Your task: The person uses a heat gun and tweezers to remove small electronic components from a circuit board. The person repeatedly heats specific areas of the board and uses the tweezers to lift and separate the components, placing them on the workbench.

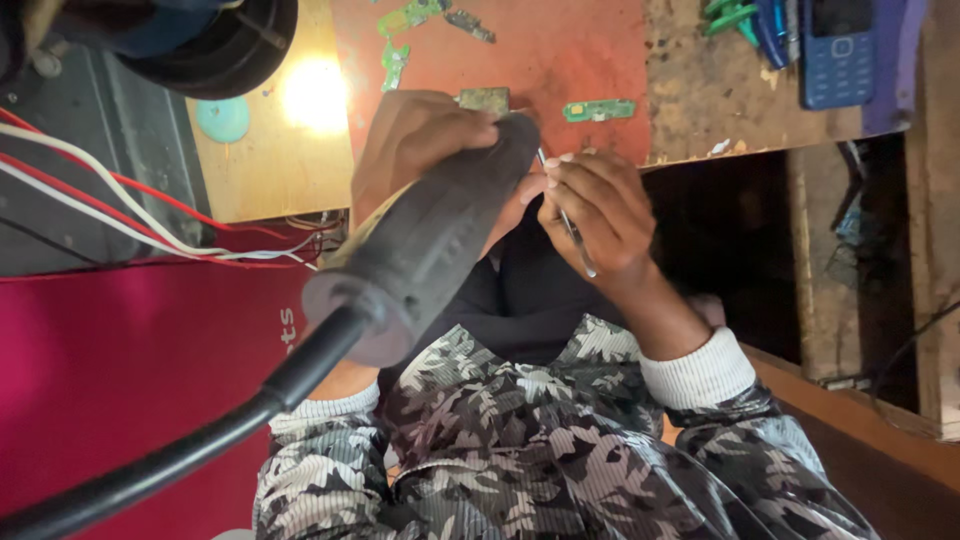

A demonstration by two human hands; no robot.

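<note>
My left hand (pixel 415 140) is closed around the thick black handle of a hot-air tool (pixel 440 240); its heavy black hose (pixel 170 460) runs down to the lower left. The tool's tip is hidden behind the hands. My right hand (pixel 595 210) pinches thin metal tweezers (pixel 568 225), which point up toward the handle's top. A small brownish circuit board (pixel 484 99) lies on the red mat (pixel 540 50) just above my left fingers. Both sleeves are grey with a leaf pattern and white cuffs.
A green circuit strip (pixel 598 110) lies right of the small board, and more green board pieces (pixel 405 25) lie at the mat's top. A blue keypad phone (pixel 838 50) sits top right. Red and white wires (pixel 120 210) cross at left. A teal disc (pixel 222 118) rests on the wooden bench (pixel 270 170).
</note>
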